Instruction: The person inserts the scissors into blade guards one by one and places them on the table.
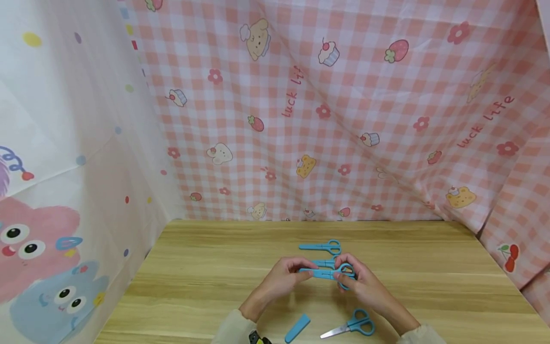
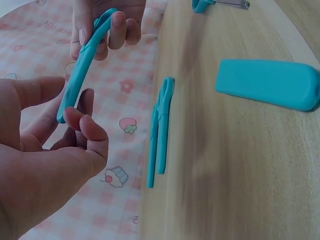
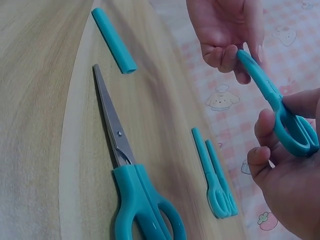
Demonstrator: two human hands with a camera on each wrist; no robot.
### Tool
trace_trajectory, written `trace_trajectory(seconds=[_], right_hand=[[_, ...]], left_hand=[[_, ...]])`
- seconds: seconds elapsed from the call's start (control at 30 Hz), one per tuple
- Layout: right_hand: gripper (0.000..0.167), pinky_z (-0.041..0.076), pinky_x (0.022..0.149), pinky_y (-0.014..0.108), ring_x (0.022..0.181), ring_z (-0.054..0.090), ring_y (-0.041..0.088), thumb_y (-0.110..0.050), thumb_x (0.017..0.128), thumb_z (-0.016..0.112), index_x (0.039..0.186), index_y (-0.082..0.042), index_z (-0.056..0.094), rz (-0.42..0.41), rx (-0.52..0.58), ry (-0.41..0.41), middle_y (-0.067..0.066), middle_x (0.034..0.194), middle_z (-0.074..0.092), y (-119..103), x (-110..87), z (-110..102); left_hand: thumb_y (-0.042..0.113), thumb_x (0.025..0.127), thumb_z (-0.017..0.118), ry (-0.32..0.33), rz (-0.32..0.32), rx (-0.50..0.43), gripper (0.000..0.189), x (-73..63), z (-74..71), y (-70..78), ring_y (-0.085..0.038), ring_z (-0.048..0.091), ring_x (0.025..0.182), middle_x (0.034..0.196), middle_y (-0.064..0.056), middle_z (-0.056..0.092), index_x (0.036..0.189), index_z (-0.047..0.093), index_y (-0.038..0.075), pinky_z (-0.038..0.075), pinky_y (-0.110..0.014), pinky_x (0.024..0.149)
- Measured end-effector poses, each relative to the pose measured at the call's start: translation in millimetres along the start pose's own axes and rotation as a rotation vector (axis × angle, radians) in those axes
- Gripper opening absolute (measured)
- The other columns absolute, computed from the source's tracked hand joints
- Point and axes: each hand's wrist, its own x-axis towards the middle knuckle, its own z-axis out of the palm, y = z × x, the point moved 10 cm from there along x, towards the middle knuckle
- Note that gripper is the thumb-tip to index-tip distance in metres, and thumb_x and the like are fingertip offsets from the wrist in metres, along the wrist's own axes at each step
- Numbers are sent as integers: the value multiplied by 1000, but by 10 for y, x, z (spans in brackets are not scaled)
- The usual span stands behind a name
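Bridging left hand (image 1: 281, 276), right hand (image 1: 364, 281): capped scissors (image 1: 323, 274)

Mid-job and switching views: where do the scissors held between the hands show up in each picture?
Head: the held scissors are below centre, slightly right, handles pointing right.
Left wrist: the held scissors slant through the upper left, handles at the top.
Right wrist: the held scissors are at upper right, handles lowermost.
Shared landmark: the loose blue cover, also at right in left wrist and upper left in right wrist.
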Motion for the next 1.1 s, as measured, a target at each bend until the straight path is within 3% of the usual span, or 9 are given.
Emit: trace_trajectory(seconds=[0.27,0.53,0.8,1.1], right_hand=[[22,52,66,31,74,54,16,-7,101,52,116,5,40,45,19,-14,8,94,47,71,11,8],[26,54,71,32,78,58,21,-7,101,53,118,5,38,53,21,-36,9,96,47,121,7,18],[28,57,74,34,84,60,24,-3,99,56,120,6,39,55,33,29,10,97,48,164,10,-35],[24,54,78,31,90,54,23,-4,103,45,123,5,36,65,-9,-8,12,102,41,161,-9,32]], left_hand=[[7,93,65,-10,-19,29,18,-9,-7,-15,-11,45,70,85,2,58,107,76,11,37,-21,60],[4,93,62,-3,-4,45,20,8,-40,-61,-12,50,80,103,-2,67,107,76,9,41,-21,65],[3,89,69,47,13,69,16,9,-114,-70,-12,55,78,94,-3,67,104,73,5,44,-20,65],[1,88,70,77,6,58,16,22,-144,-110,-12,57,81,93,-3,68,103,71,-1,46,-22,68]])
